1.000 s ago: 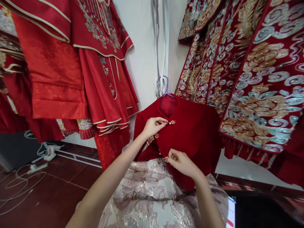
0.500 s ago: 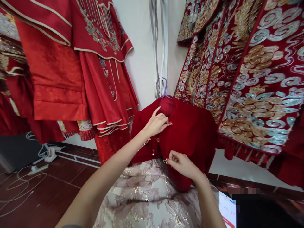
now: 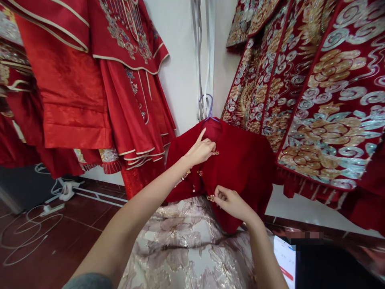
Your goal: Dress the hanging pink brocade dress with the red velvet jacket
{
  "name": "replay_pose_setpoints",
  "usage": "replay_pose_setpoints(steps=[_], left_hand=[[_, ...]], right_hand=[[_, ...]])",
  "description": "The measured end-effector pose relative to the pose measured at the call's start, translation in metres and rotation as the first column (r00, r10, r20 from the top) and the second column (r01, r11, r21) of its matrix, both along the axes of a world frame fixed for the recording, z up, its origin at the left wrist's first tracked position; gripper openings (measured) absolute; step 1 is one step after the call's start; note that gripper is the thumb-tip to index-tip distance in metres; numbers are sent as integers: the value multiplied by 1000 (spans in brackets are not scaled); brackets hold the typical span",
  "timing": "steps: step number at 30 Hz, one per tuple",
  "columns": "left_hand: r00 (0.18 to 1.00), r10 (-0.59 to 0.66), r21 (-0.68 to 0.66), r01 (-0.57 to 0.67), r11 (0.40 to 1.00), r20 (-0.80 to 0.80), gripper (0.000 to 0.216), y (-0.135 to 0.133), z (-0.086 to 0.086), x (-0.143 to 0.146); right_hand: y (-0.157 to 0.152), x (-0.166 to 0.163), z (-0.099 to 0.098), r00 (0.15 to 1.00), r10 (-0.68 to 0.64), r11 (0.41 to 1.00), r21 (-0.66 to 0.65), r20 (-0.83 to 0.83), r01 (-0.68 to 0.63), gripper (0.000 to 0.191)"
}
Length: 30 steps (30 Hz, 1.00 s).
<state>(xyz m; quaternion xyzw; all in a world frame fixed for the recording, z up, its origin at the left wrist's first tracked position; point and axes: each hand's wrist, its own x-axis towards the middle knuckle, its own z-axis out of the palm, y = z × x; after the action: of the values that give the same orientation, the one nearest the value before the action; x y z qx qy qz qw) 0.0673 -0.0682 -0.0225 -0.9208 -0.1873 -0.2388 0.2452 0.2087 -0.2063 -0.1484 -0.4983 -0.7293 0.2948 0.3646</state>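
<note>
Velvet jacket (image 3: 252, 160): is being held up by a purple hanger (image 3: 209, 110); its front edge is being spanned lengthwise, neckline to hem, by both hands.
Left hand (image 3: 203, 151): is being held nearer the neckline, forefinger extended, other fingers curled at the upper clasp (image 3: 217, 153); whether it is being pinched cannot be told.
Right hand (image 3: 228, 202): the front edge is being pinched, fingers closed, beside the lower clasp (image 3: 210, 198).
Textures: matte red pile is being set off by gold-toned, beaded clasps; pale floral brocade (image 3: 186, 233) is being partly covered.

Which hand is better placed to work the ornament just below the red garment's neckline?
Left, most likely: the left hand is at the upper ornament on the red garment, while the right hand is lower down, by the lower ornament.
</note>
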Motion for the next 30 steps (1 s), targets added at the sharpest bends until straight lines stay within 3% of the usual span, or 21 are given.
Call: replay_pose_setpoints(steps=[6, 10, 13, 16, 18, 20, 21, 23, 26, 28, 30], left_hand=[[997, 25, 75, -19, 997, -75, 19, 0, 3, 2], [978, 83, 153, -53, 987, -192, 30, -5, 5, -2], [954, 181, 164, -144, 976, -238, 34, -5, 6, -12], [901, 328, 122, -306, 944, -282, 34, -2, 5, -25], [856, 417, 112, -403, 908, -306, 35, -2, 4, -32], [827, 456, 121, -442, 889, -328, 36, -3, 0, -35], [822, 455, 125, -441, 889, -341, 35, -5, -3, -34], [813, 443, 125, -429, 894, -377, 31, -8, -13, -30], [759, 491, 119, -491, 863, -427, 24, -9, -29, -25], [732, 534, 110, -543, 832, -422, 22, -7, -36, -29], [734, 558, 103, -567, 817, -386, 24, -3, -37, -39]], right_hand=[[1, -1, -2, 1000, -10, 1000, 6, 22, 10, 13], [-2, 5, -6, 997, 20, 994, -107, 68, -13, 15], [-10, 27, -8, 997, 4, 982, -189, 79, 11, 17], [-20, 55, -6, 980, -135, 964, -209, 149, 164, 18], [-22, 61, 1, 941, -288, 949, -78, 179, 306, 15], [-17, 50, 15, 897, -428, 895, 191, 111, 403, 20], [-11, 39, 24, 886, -461, 843, 335, 50, 420, 25], [8, 7, 40, 925, -374, 793, 496, -61, 353, 36], [43, -38, 53, 974, -223, 814, 543, -33, 205, 59], [61, -52, 50, 943, -330, 817, 513, 43, 263, 76], [70, -49, 41, 851, -517, 761, 508, 98, 404, 85]])
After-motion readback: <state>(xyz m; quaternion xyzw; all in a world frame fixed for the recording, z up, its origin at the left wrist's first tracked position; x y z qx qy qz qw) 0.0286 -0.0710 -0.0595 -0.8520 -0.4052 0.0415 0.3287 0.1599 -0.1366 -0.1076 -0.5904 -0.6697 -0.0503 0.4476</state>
